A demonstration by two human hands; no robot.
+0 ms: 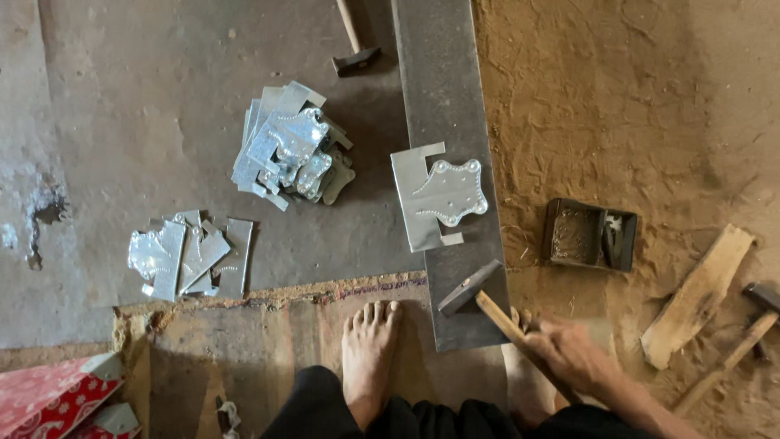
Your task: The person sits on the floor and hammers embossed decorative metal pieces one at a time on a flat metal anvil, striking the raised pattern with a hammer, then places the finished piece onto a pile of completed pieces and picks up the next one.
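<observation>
Right hand [573, 351] clenched round wooden-handled iron hammer [470, 288], head resting on long dark steel bar [443, 89]. Embossed shiny sheet-metal piece [439, 195] flat on that bar, presumably for a hard backing. Left hand out of view.

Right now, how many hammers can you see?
3. One hammer is gripped in the right hand, its head resting on the steel bar. A second hammer lies at the top, left of the bar. A third hammer lies on the dirt at far right.
</observation>
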